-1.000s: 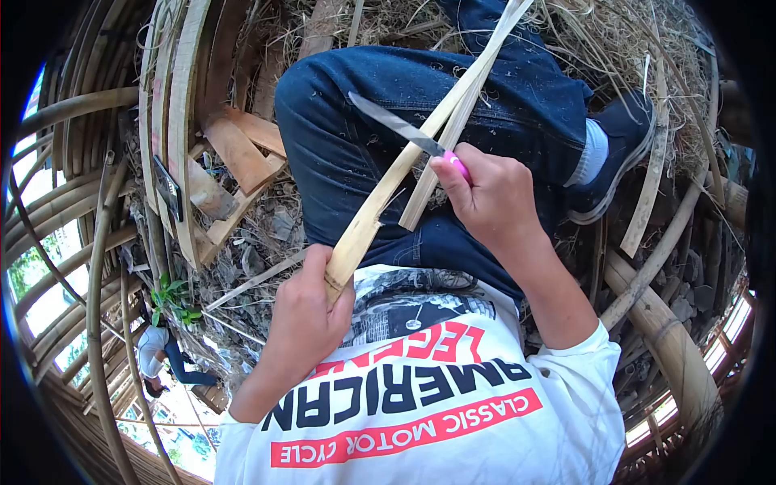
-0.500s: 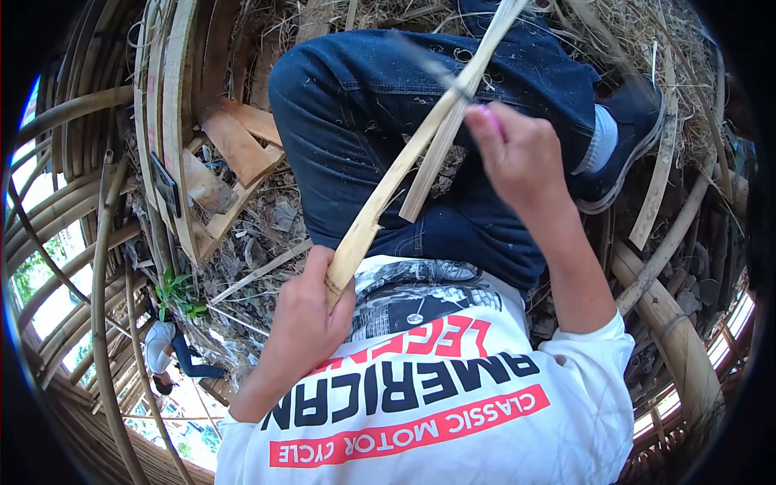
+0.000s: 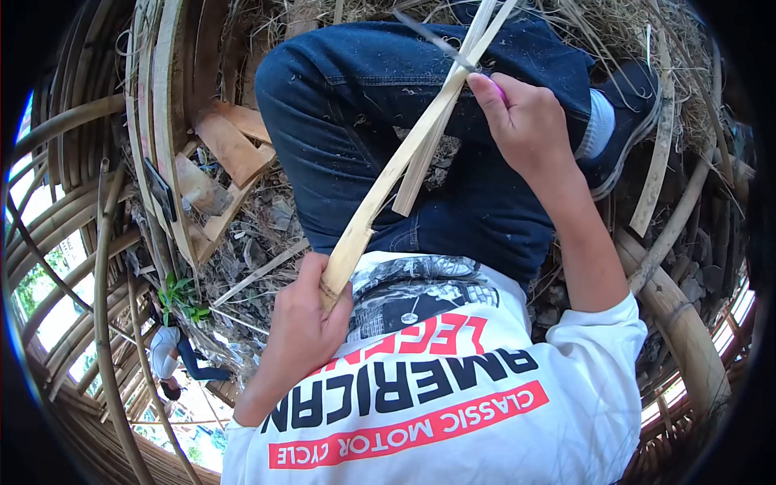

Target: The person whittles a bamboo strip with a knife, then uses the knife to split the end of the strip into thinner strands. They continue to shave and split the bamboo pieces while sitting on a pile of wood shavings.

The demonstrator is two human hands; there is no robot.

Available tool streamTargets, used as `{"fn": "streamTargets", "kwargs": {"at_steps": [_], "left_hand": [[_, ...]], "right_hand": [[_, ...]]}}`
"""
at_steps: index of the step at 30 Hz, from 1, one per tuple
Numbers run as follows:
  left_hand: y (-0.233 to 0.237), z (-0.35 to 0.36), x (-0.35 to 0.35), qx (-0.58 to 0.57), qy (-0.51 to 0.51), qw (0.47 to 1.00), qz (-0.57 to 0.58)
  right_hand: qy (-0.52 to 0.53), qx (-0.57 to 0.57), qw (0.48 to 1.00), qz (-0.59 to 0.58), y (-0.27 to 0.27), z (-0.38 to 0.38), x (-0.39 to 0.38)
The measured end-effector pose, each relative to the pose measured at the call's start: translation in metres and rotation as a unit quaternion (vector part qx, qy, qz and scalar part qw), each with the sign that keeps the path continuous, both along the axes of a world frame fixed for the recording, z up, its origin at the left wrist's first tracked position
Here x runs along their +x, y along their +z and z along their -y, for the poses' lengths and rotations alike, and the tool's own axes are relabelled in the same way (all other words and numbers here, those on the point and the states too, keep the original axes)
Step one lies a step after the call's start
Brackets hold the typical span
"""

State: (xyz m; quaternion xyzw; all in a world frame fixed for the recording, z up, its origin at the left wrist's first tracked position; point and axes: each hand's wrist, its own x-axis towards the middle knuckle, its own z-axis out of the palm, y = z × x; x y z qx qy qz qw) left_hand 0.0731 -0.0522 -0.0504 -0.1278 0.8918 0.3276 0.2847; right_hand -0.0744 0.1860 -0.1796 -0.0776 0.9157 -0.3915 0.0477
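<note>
My left hand (image 3: 305, 323) is closed round the near end of a pale bamboo strip (image 3: 392, 171), which slants up across my lap. In my right hand (image 3: 529, 121) is a knife (image 3: 433, 36) with a pink handle, its blade pointing up and left. The blade lies across the strip just beside my right thumb, by the knee. A split-off length of bamboo (image 3: 414, 179) crosses behind the strip, its lower end free above my lap. The far ends of both pieces run out of the top of the view.
Cut wooden pieces (image 3: 230, 145) and a dark flat phone-like object (image 3: 160, 188) lie to the left, beside long upright strips (image 3: 171, 97). Shavings and dry fibres (image 3: 614, 32) cover the ground. A thick bamboo pole (image 3: 679, 323) stands right. Another person (image 3: 166, 356) is at far left.
My right hand and the knife have moved slightly up along the strip, away from my left hand. My left hand keeps its hold almost in place.
</note>
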Motion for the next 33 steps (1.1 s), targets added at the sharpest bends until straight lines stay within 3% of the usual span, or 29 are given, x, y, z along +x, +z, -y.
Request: {"fn": "streamTargets", "kwargs": {"at_steps": [4, 7, 9, 12, 15, 18, 23, 26, 29, 33], "left_hand": [[0.002, 0.006, 0.009, 0.021, 0.013, 0.999, 0.026], [0.002, 0.005, 0.008, 0.003, 0.005, 1.0, 0.026], [0.0, 0.006, 0.014, 0.002, -0.002, 1.0, 0.026], [0.0, 0.007, 0.014, 0.003, 0.091, 0.992, 0.09], [-0.002, 0.007, 0.015, 0.009, 0.024, 0.999, 0.039], [-0.004, 0.014, 0.024, 0.013, 0.034, 0.998, 0.053], [-0.005, 0.013, 0.022, 0.015, 0.039, 0.997, 0.066], [-0.007, 0.021, 0.03, 0.021, 0.033, 0.998, 0.053], [-0.011, 0.018, 0.027, 0.018, 0.013, 0.999, 0.032], [-0.01, 0.024, 0.028, 0.053, 0.046, 0.995, 0.075]], "right_hand": [[0.062, 0.032, 0.996, -0.053, 0.016, -0.001, 0.013], [-0.003, 0.063, 0.998, -0.015, 0.005, -0.018, -0.009], [0.016, 0.023, 0.999, -0.019, 0.019, -0.008, 0.002], [0.063, 0.053, 0.996, -0.04, 0.015, -0.001, 0.007], [0.006, 0.042, 0.999, -0.022, 0.008, -0.012, -0.01], [0.055, 0.039, 0.997, -0.022, 0.025, -0.003, 0.006], [0.012, 0.072, 0.997, -0.022, 0.013, -0.012, -0.014], [0.077, 0.065, 0.994, -0.031, 0.024, -0.002, -0.002], [0.013, 0.105, 0.994, -0.02, 0.011, -0.013, -0.028], [0.04, 0.042, 0.998, -0.032, 0.022, -0.001, -0.013]]}}
